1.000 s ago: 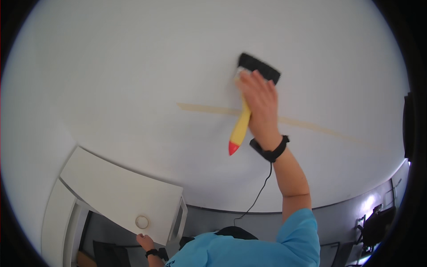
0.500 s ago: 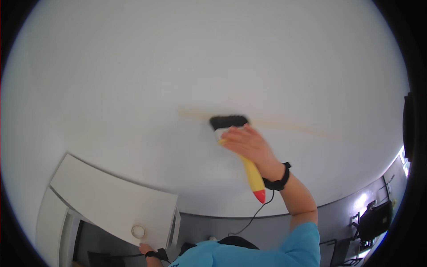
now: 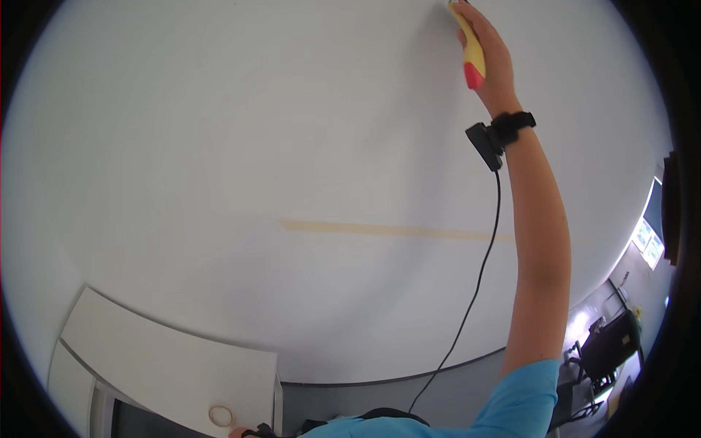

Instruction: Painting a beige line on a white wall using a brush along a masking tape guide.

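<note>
High on the white wall (image 3: 328,131), my right hand (image 3: 495,55) is wrapped round a paintbrush (image 3: 474,52) with a yellow handle and a red end. The brush's bristles lie beyond the top edge. Well below that hand, a strip of beige masking tape (image 3: 365,229) runs across the wall; my forearm covers part of its right stretch. At the lower edge, my left hand (image 3: 239,432) is mostly cut off beside a tape roll (image 3: 220,416) on a white tabletop (image 3: 168,365). Its fingers cannot be made out.
From a black strap device (image 3: 504,135) on my right wrist, a black cable (image 3: 478,285) hangs down to my body. The white table's corner stands against the wall at lower left. A black chair (image 3: 610,347) and a window (image 3: 648,241) are at far right.
My right hand has carried the paintbrush from the tape strip up to the top of the view. The view has shifted, and my left hand now shows less at the lower edge.
</note>
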Demonstrator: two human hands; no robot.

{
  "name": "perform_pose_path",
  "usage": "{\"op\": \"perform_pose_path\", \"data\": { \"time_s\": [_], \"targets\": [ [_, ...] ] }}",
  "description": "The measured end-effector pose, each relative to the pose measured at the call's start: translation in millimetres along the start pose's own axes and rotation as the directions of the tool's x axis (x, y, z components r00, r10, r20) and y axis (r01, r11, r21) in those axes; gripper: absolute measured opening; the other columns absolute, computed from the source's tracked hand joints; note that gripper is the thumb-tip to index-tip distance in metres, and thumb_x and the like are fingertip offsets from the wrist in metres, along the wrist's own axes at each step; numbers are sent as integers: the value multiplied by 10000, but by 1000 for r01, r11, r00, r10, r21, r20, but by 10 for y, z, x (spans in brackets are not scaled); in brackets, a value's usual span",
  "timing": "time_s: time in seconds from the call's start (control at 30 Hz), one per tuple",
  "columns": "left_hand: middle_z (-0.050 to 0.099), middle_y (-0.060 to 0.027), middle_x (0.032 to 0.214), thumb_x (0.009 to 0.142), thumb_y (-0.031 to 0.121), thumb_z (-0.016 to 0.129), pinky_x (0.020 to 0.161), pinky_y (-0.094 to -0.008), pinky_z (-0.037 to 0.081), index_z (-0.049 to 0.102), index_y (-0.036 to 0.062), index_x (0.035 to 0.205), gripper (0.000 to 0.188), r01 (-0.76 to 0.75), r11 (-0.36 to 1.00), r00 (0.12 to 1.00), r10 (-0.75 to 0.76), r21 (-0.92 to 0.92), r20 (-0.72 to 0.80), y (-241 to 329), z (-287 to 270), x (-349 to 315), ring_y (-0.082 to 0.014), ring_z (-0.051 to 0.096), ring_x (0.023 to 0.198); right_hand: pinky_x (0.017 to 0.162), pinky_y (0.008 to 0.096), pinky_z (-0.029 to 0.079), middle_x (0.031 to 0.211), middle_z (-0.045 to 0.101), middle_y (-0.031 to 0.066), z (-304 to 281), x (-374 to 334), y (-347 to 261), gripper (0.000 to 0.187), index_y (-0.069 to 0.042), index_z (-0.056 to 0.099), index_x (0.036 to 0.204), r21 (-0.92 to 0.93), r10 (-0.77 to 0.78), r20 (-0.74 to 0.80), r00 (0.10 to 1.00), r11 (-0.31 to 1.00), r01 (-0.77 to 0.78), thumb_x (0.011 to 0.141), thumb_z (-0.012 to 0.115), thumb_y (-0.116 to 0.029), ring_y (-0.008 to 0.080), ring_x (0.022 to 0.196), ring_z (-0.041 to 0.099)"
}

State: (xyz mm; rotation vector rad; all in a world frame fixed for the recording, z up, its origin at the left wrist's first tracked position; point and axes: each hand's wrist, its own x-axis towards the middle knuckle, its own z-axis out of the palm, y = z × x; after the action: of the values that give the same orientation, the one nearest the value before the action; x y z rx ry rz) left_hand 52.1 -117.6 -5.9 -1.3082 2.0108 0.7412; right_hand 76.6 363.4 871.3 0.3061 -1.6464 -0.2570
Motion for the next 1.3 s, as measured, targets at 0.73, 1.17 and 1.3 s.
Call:
{"op": "perform_pose_path", "data": {
  "time_s": [0.73, 1.17, 1.3],
  "targets": [
    [678, -225, 1012, 956, 472, 344, 838, -535, 503, 647, -63, 1034, 620, 215, 659, 837, -504, -721, -211, 218, 432, -32, -371, 655, 967, 1126, 458, 267, 1455, 410, -25, 502, -2413, -970, 342, -256, 587, 1133, 228, -468, 729, 499, 854, 468, 831, 606, -96, 191, 1376, 334],
    [675, -171, 1070, 972, 442, 312, 866, -476, 514, 625, -28, 1113, 582, 311, 672, 901, -433, -672, -15, 97, 373, 574, -320, 662, 967, 1017, 448, 373, 1354, 528, 32, 409, 73, -786, 385, -170, 623, 1139, -52, -490, 189, 851, 860, 507, 793, 582, -8, 253, 1264, 470],
    [671, -169, 1082, 974, 447, 295, 871, -458, 516, 611, -29, 1137, 595, 309, 679, 905, -426, -666, -15, 186, 335, 487, -319, 659, 973, 1003, 396, 416, 1273, 556, 174, 455, 822, -437, 292, -84, 588, 1170, -97, -311, 26, 950, 945, 312, 896, 527, -1, 354, 1197, 503]
  ]
}}
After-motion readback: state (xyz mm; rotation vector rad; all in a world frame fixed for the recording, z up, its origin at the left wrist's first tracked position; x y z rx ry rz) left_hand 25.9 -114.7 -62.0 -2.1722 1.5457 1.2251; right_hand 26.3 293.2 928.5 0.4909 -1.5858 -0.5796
